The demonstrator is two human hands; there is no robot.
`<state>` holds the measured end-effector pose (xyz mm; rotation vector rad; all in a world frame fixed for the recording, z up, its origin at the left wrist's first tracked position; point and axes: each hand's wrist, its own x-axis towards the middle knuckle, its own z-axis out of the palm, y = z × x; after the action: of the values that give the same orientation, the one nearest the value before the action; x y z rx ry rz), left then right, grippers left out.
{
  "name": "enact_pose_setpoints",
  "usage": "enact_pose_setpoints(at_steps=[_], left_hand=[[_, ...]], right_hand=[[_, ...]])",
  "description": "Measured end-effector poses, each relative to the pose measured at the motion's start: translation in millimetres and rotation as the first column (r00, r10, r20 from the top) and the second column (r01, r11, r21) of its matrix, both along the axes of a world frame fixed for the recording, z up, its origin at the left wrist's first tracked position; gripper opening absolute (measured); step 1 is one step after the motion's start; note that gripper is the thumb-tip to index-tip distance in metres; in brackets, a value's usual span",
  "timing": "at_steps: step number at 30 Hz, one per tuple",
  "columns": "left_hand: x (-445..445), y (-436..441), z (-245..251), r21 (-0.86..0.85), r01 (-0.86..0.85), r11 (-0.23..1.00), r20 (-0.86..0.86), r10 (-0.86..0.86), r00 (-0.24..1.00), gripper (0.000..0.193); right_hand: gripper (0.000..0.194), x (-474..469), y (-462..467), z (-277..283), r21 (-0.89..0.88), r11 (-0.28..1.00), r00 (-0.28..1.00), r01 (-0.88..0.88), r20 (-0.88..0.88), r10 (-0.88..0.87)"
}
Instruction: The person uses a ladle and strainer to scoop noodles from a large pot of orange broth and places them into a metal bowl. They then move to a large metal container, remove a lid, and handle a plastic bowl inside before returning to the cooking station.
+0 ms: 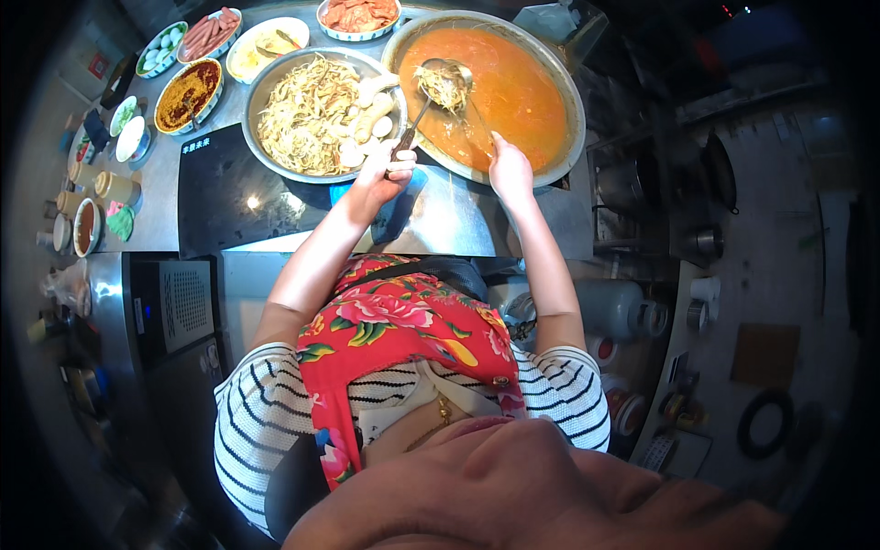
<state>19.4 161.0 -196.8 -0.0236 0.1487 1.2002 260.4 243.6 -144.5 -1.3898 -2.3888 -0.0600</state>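
My left hand (388, 170) grips the dark handle of a ladle (415, 128), at the near side between two large metal basins. My right hand (511, 166) is closed around a thin metal utensil handle (480, 118) over the wide basin of orange-red broth (519, 89). The heads of both utensils meet above the broth, with a clump of pale shredded strips (447, 89) between them; their exact shape is hard to make out. Left of this, a steel basin (256, 155) holds a heap of similar strips (302, 117), with peeled eggs (352, 152) and pale oblong pieces (373, 113) along its right side.
A black flat panel (227, 199) lies on the metal counter (474, 220). Further left stand a dish of chilli and yellow powder (189, 96), small bowls (133, 139) and lidded jars (117, 187). Dishes of sausages (210, 33), eggs (162, 49) and sliced meat (359, 14) line the back.
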Motion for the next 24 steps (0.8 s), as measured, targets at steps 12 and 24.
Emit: enact_pose_setpoints(at_steps=[12,24], left_hand=[[-2.7,-9.8,15.4,0.030,0.078,0.996,0.046,-0.080,0.996,0.021],[0.1,-15.1,41.1,0.048,0.089,0.995,-0.037,-0.087,0.995,0.016]], right_hand=[[0.046,2.0,8.8,14.6,0.037,0.984,0.905,0.176,0.388,-0.177],[0.044,29.6,13.2,14.9,0.062,0.983,0.937,0.170,0.298,-0.181]])
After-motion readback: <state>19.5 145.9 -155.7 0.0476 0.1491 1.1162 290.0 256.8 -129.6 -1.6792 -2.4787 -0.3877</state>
